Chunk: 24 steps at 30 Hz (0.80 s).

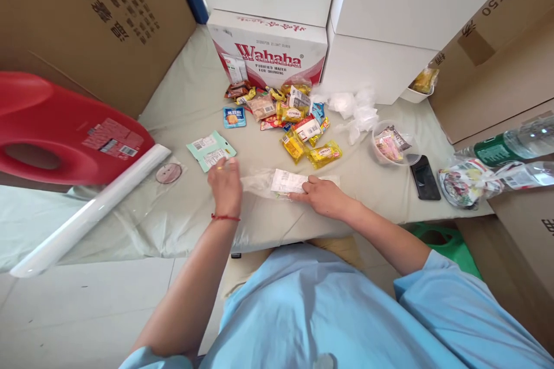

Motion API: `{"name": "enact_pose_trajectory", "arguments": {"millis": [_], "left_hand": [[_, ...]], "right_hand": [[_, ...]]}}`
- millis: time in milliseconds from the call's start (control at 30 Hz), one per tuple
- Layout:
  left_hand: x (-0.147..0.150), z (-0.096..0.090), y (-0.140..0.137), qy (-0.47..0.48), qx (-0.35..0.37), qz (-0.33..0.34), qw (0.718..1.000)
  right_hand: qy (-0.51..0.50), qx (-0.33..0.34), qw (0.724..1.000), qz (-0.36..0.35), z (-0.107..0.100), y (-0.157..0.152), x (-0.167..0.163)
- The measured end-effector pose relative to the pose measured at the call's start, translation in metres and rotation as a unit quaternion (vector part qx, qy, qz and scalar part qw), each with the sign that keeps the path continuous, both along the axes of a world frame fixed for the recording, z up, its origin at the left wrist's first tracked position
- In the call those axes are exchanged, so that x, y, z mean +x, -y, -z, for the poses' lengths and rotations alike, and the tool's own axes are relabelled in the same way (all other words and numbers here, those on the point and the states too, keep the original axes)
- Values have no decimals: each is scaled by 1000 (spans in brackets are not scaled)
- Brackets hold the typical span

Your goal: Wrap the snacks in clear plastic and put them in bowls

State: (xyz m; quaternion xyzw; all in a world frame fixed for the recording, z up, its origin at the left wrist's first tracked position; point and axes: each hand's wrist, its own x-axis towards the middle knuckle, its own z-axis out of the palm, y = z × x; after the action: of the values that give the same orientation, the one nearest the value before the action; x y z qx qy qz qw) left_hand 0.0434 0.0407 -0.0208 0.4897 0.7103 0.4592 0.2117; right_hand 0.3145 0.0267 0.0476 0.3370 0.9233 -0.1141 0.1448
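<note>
Bag [258, 183] clear, label [285, 181] white. Packet [210, 150] mint green. Snack wrapper [325, 154] yellow. Jug [64, 118] red. Carton [269, 52] white, red-lettered. Phone [425, 177] black.

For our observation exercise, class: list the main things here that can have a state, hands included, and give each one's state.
Mint packet: lying flat; sealed or not, unclear
Clear bag: lying flat
Left hand: fingers bent, beside the mint packet; contact unclear
Right hand: resting on the clear bag
Phone: face up, screen dark
Round tub: open, packets inside
White roll: wound up
</note>
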Motion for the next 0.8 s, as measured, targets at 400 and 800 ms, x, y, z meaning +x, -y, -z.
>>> {"name": "enact_pose_trajectory", "arguments": {"millis": [400,800], "left_hand": [[66,-39,28,-129,-14,142,981],[120,-1,77,-307,25,267,913]], "right_hand": [[-83,-47,995,22,11,-12,0],[-279,91,859,419,38,15,65]]}}
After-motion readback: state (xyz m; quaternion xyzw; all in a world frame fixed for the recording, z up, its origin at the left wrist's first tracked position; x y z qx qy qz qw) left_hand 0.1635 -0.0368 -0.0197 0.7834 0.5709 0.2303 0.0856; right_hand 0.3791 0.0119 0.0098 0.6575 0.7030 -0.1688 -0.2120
